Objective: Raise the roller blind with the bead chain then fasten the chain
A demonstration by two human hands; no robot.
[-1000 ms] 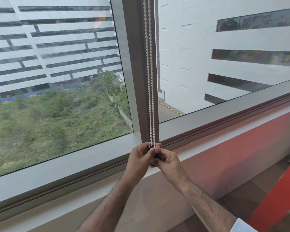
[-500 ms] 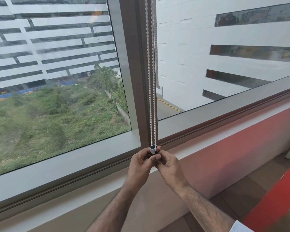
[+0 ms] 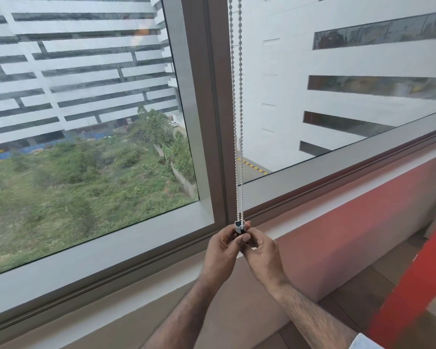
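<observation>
Bead chain (image 3: 238,122) top — off-frame

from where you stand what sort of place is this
Probably an upper-floor office or similar commercial room: a large grey metal-framed window overlooks a white multi-storey building, and both hands hold a white bead chain by the sill.

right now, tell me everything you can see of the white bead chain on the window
The white bead chain is a loop of small round beads, plastic by its look. Its two strands hang straight and close together before the grey window mullion, meeting in a small grey clip pinched by the left hand and right hand.
</observation>
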